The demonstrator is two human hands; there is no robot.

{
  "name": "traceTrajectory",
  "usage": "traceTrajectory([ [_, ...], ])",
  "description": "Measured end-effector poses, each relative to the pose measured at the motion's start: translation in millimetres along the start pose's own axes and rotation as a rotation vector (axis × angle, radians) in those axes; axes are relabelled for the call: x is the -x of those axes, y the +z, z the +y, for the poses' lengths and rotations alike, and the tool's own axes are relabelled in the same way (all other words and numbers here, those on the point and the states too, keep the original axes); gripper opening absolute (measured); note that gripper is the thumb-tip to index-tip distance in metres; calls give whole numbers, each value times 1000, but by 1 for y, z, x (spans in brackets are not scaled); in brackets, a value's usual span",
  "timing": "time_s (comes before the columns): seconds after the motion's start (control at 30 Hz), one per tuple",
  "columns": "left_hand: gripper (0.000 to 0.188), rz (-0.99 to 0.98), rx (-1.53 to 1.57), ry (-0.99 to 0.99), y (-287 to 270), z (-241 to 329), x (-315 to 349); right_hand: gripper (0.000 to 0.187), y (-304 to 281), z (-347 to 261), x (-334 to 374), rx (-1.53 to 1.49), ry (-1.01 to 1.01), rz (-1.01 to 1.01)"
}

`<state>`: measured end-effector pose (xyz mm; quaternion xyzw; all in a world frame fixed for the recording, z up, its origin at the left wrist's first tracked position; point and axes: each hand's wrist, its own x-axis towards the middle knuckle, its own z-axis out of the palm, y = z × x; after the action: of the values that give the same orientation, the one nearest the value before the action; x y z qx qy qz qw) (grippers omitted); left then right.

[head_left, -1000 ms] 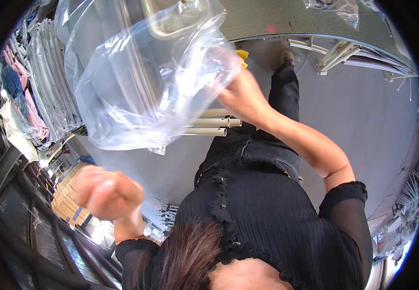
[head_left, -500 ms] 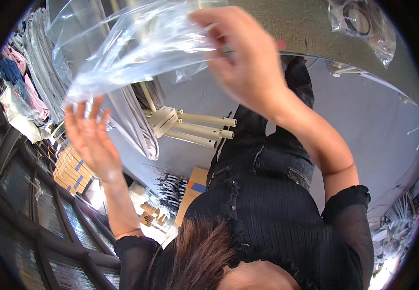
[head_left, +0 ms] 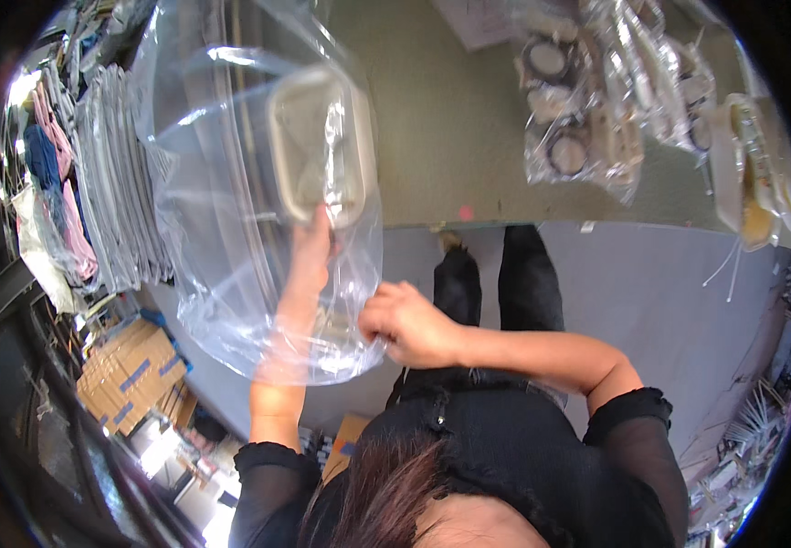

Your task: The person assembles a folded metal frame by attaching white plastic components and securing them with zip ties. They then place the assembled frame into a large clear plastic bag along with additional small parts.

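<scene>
A large clear plastic bag hangs at the left, its lower edge near my body. My left hand reaches up inside the bag, seen through the film. Its fingers close on the lower end of a cream-rimmed rectangular piece with rounded corners, which is also behind the film; part of the grip is hidden and blurred. Long pale bars run beside that piece within the bag. My right hand is closed on the bag's right edge, low down, pinching the plastic.
A green-grey table spans the top. Clear packets with round dark-ringed parts lie on its right side, near a bag of yellowish parts. Grey folded covers hang at the left, above cardboard boxes.
The bag has come down and spread open over the pale bars. My left hand has moved right and into it; my right hand has dropped to its lower edge. The view has shifted.
</scene>
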<state>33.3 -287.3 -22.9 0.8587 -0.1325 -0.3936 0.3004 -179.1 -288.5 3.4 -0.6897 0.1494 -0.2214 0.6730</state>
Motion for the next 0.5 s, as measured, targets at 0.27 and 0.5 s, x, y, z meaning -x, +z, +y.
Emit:
traceTrajectory([
  [0.27, 28, -146, 623, 13, -5, 73, -93, 17, 13, -6, -1, 131, -84, -205],
  [0.5, 57, 76, 882, 481, 44, 153, -175, 19, 4, -29, -14, 96, -31, -283],
])
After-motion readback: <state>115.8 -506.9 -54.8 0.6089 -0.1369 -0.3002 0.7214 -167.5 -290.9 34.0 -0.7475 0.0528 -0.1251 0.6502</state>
